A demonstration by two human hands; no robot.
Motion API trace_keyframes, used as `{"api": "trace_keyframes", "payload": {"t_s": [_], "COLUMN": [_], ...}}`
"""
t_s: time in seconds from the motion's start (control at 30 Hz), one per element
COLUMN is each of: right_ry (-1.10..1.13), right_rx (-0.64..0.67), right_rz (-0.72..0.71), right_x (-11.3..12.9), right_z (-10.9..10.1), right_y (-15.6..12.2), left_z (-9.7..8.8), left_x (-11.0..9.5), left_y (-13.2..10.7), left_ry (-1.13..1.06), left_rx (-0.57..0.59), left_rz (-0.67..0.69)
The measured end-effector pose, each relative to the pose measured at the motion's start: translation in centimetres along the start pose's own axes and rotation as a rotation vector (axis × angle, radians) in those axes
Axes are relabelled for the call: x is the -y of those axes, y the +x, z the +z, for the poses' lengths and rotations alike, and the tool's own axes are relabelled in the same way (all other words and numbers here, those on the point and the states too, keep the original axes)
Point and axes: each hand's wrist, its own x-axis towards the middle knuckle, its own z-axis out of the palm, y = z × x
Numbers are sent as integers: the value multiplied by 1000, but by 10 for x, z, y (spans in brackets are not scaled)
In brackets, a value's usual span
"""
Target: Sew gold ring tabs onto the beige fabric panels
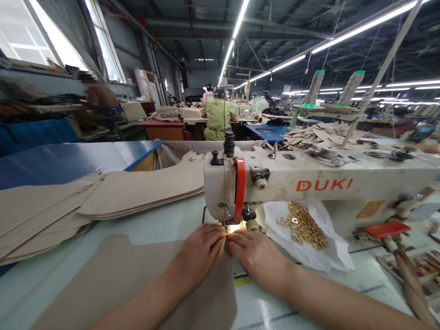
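A flat beige panel [137, 270], of leather or a similar sheet, lies on the machine bed with its right edge running under the needle area. My left hand [201, 250] rests over that panel, fingers bent and pressed together on it beside the presser foot. Close against it, my right hand [256, 254] has its fingers drawn together at the panel's edge; the fingertips of both hands nearly meet. Above them stands the white sewing machine [220, 183], its lamp lighting the spot. The needle and the exact grip of the fingertips are hidden.
Stacked beige panels [147, 188] lie to the left of the machine. Gold-coloured metal rings or links [305, 227] sit on a white plastic sheet [338, 254] under the machine arm. Thread cones [314, 89] stand behind. A co-worker [220, 117] sits ahead, another person further left.
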Motion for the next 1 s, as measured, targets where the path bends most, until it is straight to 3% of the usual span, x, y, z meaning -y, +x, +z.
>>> {"api": "trace_keyframes", "payload": {"t_s": [0.63,1.0], "right_ry": [10,-11], "right_rx": [-31,-112], "right_rz": [24,-132], "right_x": [-2,-1], "right_z": [4,-1], "right_y": [1,-6], "left_z": [-2,-3], "left_x": [1,-1], "left_y": [4,1], "left_ry": [-58,41], "left_rx": [20,5], "left_rz": [-21,36]}}
